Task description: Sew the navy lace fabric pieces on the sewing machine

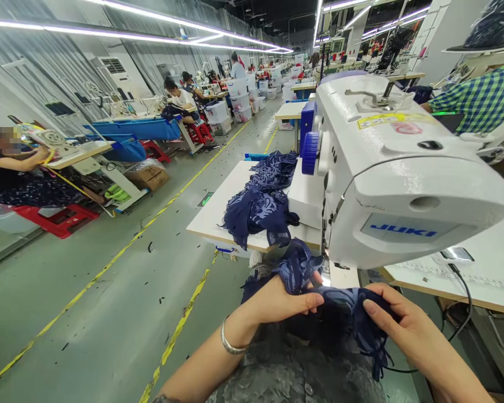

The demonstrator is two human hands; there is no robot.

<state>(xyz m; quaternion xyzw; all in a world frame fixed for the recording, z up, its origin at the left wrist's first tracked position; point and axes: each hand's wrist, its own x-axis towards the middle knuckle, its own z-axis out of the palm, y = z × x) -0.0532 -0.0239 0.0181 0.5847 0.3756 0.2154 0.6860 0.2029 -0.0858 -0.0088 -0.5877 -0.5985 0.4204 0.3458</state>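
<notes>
A strip of navy lace fabric (338, 296) is stretched between my two hands, just in front of the sewing machine's needle area. My left hand (288, 305), with a silver bangle at the wrist, grips it with the thumb on top; part of the fabric bunches up over those fingers. On the other side, my right hand (397, 313) pinches the fabric between thumb and fingers, and its loose end hangs below. The white JUKI sewing machine (420, 184) rises right behind the hands. A pile of navy lace pieces (264, 196) lies on the white table to its left.
The machine's white side table (214, 204) juts out at the left. A phone-like device (457, 255) with a black cable lies on the right tabletop (487, 285). Yellow floor lines (180, 322) run along the aisle. Co-workers sit at machines on the left, and a checked sleeve (479, 95) shows at right.
</notes>
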